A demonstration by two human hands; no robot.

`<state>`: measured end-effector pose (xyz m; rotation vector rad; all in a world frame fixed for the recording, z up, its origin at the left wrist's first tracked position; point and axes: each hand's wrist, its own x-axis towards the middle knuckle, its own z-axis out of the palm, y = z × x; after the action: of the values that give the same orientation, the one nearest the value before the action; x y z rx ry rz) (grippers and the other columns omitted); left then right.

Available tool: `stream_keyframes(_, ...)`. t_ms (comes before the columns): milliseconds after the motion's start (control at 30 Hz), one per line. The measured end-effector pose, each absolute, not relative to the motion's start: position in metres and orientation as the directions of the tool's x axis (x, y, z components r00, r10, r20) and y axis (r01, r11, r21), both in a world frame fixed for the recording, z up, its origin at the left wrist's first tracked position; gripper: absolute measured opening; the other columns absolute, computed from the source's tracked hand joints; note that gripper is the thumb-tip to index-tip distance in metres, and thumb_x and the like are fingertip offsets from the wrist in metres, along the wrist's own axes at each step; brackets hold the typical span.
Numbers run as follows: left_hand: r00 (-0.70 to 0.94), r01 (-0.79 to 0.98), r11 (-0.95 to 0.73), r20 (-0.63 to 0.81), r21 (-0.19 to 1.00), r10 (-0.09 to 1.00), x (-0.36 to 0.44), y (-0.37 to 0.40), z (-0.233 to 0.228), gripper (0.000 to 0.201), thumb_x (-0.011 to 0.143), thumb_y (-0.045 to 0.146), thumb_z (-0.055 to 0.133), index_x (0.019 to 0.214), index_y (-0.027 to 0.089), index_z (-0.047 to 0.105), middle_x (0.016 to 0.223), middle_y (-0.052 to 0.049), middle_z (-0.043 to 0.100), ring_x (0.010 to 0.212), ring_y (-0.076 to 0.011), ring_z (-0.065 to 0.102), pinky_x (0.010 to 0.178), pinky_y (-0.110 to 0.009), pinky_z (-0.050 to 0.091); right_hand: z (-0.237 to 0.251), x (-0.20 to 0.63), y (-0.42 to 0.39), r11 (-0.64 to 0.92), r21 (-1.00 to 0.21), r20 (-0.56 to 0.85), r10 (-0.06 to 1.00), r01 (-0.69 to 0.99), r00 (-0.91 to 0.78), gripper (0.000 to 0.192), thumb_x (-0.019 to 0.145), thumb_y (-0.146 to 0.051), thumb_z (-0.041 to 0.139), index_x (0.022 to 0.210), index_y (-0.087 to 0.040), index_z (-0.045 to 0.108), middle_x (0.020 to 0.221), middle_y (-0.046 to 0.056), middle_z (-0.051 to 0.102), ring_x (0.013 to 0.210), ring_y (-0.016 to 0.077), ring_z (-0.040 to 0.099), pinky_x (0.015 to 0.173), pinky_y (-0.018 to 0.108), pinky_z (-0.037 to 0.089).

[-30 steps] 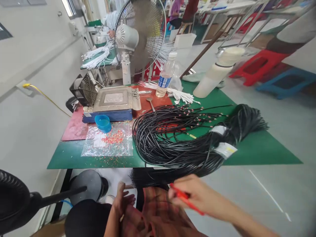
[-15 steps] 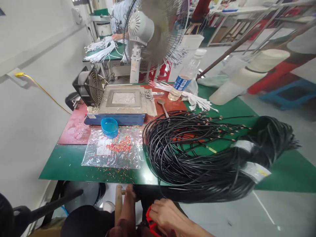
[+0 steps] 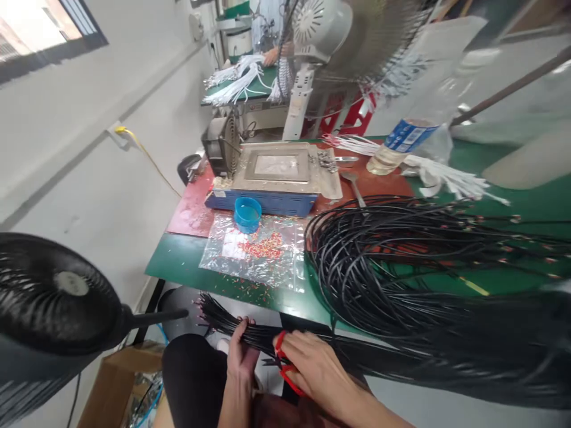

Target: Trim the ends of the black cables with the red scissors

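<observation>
My left hand (image 3: 241, 352) grips a bunch of black wire ends (image 3: 219, 318) below the near edge of the green table (image 3: 178, 270); the ends fan out to the left. My right hand (image 3: 317, 368) holds red-handled scissors (image 3: 281, 359) against the same bunch, just right of the left hand. The wires run right into a large coil of black cable (image 3: 401, 267) lying on the table and hanging over its front edge.
A clear bag with small red pieces (image 3: 259, 249) and a blue cup (image 3: 247, 213) lie left of the coil, before a blue-based metal machine (image 3: 276, 175). A water bottle (image 3: 408, 139), white strips (image 3: 450, 178), a desk fan (image 3: 348, 30) stand behind. A black fan (image 3: 53, 303) is at near left.
The view swung left and down. My left hand has taken hold of the black wire ends and my right hand brought the red scissors up to them.
</observation>
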<state>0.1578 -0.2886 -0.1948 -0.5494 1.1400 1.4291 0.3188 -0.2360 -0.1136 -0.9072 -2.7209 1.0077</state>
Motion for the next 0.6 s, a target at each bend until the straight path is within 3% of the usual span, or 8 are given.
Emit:
stream_keyframes(100, -0.244, -0.948, 0.034, -0.795, 0.315, 0.555, 0.157, -0.325, -0.151, 0.008, 0.064, 0.017, 0.06, 0.071, 0.021, 0.063, 0.07, 0.001, 0.066, 0.076, -0.0112, 0.061, 0.087, -0.028, 0.047, -0.107, 0.304, -0.238, 0.553, -0.723, -0.052, 0.553, 0.414, -0.831, 0.038, 0.066, -0.019, 0.057, 0.104, -0.016, 0.054, 0.115, 0.013, 0.054, 0.106, 0.0255, 0.047, 0.092, 0.039, 0.034)
stream_keyframes(200, -0.275, -0.942, -0.026, -0.722, 0.336, 0.635, 0.159, -0.367, -0.119, 0.02, 0.067, 0.019, 0.055, 0.084, 0.023, 0.066, 0.09, -0.002, 0.069, 0.094, -0.0176, 0.061, 0.097, -0.035, 0.042, -0.103, 0.295, -0.243, 0.383, -0.842, -0.169, 0.482, 0.381, -0.86, 0.05, 0.065, -0.03, 0.062, 0.111, -0.017, 0.049, 0.114, 0.012, 0.054, 0.104, 0.0261, 0.048, 0.091, 0.038, 0.036)
stream_keyframes(300, -0.423, -0.89, -0.146, -0.661, 0.433, 0.62, 0.157, -0.409, -0.104, 0.041, 0.068, 0.014, 0.05, 0.103, 0.034, 0.059, 0.105, 0.001, 0.067, 0.112, -0.02, 0.053, 0.107, -0.043, 0.03, -0.104, 0.288, -0.252, 0.212, -0.908, -0.277, 0.346, 0.362, -0.896, 0.039, 0.067, -0.036, 0.062, 0.101, -0.02, 0.05, 0.097, 0.004, 0.059, 0.086, 0.0192, 0.054, 0.077, 0.028, 0.041)
stream_keyframes(433, -0.599, -0.786, -0.251, -0.595, 0.565, 0.537, 0.152, -0.454, -0.098, 0.059, 0.073, 0.01, 0.044, 0.124, 0.04, 0.038, 0.125, 0.004, 0.056, 0.127, -0.0167, 0.036, 0.114, -0.042, 0.009, -0.114, 0.269, -0.273, 0.21, -0.914, -0.311, 0.185, 0.347, -0.932, 0.026, 0.068, -0.036, 0.061, 0.083, -0.018, 0.052, 0.08, -0.001, 0.056, 0.072, 0.014, 0.05, 0.066, 0.022, 0.037)
stream_keyframes(600, -0.648, -0.754, -0.274, -0.606, 0.597, 0.46, 0.153, -0.479, -0.103, 0.064, 0.073, 0.011, 0.049, 0.129, 0.035, 0.03, 0.128, 0.001, 0.053, 0.128, -0.0161, 0.034, 0.114, -0.037, 0.014, -0.133, 0.241, -0.298, 0.302, -0.869, -0.367, 0.137, 0.392, -0.92, 0.025, 0.059, -0.023, 0.065, 0.079, -0.016, 0.052, 0.075, -0.001, 0.053, 0.068, 0.0134, 0.047, 0.063, 0.023, 0.033)
